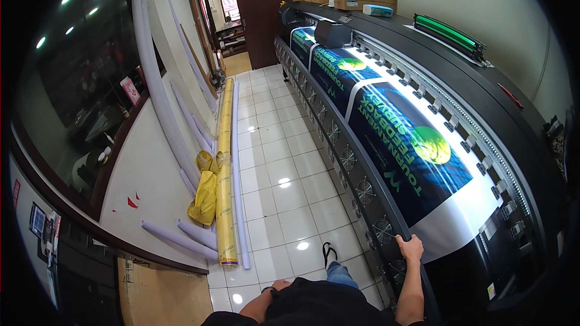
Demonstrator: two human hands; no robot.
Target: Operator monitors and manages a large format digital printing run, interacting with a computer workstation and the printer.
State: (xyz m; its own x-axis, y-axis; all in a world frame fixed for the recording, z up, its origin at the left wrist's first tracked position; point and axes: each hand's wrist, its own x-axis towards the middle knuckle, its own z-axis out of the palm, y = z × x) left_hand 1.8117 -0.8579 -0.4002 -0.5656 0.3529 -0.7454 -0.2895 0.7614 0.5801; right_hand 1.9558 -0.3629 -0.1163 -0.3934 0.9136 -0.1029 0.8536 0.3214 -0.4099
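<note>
My right hand grips the dark front rail of a wide-format printer, at its near end. Over the printer's bed lies a printed banner in dark blue, with green lettering and round yellow-green pictures; its near end is blank white. Toward the far end of the bed sits the black print carriage. Close to my waist is my left hand, partly covered by my dark shirt, and its fingers cannot be made out.
Along the left wall, a long yellow wrapped roll lies on the white tiled floor, with pale tubes and crumpled yellow wrapping. Cardboard boxes and a green-and-black cartridge rest on the printer. A dark door stands far ahead.
</note>
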